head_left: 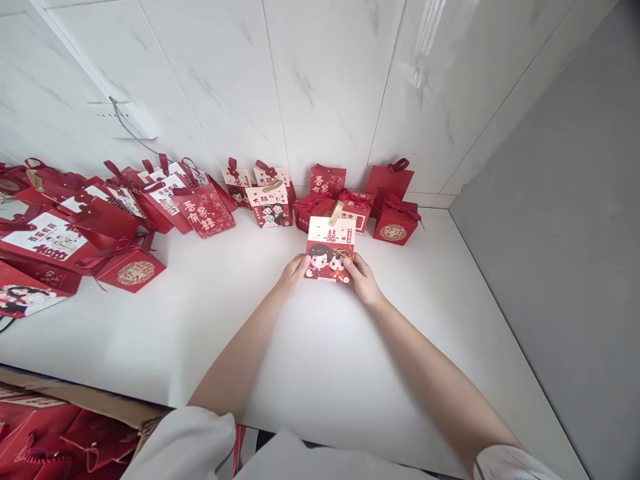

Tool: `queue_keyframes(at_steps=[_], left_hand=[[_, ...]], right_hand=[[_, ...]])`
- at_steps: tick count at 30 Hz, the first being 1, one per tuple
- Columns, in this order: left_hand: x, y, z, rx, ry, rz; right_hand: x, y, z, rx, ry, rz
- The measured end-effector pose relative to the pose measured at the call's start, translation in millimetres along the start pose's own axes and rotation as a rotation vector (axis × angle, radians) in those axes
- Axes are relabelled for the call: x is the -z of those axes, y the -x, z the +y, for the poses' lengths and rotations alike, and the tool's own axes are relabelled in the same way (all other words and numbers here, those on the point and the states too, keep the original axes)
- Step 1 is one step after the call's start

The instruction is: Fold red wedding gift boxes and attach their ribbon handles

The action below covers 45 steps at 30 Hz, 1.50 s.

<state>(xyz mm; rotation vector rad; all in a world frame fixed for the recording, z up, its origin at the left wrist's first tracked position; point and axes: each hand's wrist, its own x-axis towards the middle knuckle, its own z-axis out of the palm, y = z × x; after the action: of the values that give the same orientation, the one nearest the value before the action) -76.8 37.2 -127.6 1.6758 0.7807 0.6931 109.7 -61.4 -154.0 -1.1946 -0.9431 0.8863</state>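
Observation:
A small red and white gift box (330,250) with a cartoon couple and a beige handle stands on the white countertop (320,360). My left hand (293,275) grips its lower left corner, fingers closed on it. My right hand (363,279) holds its lower right corner the same way. Both arms reach forward from the near edge.
Several red gift boxes and bags line the tiled wall: a bow-tied group (393,213) behind the held box, a couple-print box (270,205) to the left, a large heap (100,220) at far left. A grey wall (565,233) bounds the right. A cardboard carton (65,427) sits below the near edge.

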Motion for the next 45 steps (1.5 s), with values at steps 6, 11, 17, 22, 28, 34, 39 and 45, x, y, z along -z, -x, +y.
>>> queue_keyframes(at_steps=[6, 11, 17, 22, 28, 34, 39, 45], left_hand=[[0.0, -6, -9, 0.036, 0.106, 0.024], [2.8, -7, -9, 0.027, 0.137, 0.001], [0.5, -10, -11, -0.025, 0.174, 0.176], [0.9, -11, -15, -0.214, -0.080, 0.311], [3.4, -12, -20, -0.230, -0.068, 0.176], [8.6, -10, -16, -0.143, -0.042, 0.046], [18.7, -2, 0, -0.100, -0.287, -0.242], [27.5, -1, 4, -0.085, -0.381, -0.323]], right_hand=[[-3, 2, -5, 0.011, -0.105, -0.130], [-2, 1, 0, 0.056, -0.026, -0.107], [0, 2, 9, 0.115, 0.116, -0.011], [-3, 2, 8, 0.149, 0.207, 0.063], [-2, 4, -3, 0.172, 0.248, -0.005], [-5, 9, -7, 0.071, 0.268, 0.156], [-1, 6, 0, 0.020, 0.216, 0.224], [9, 0, 1, 0.015, 0.145, 0.090]])
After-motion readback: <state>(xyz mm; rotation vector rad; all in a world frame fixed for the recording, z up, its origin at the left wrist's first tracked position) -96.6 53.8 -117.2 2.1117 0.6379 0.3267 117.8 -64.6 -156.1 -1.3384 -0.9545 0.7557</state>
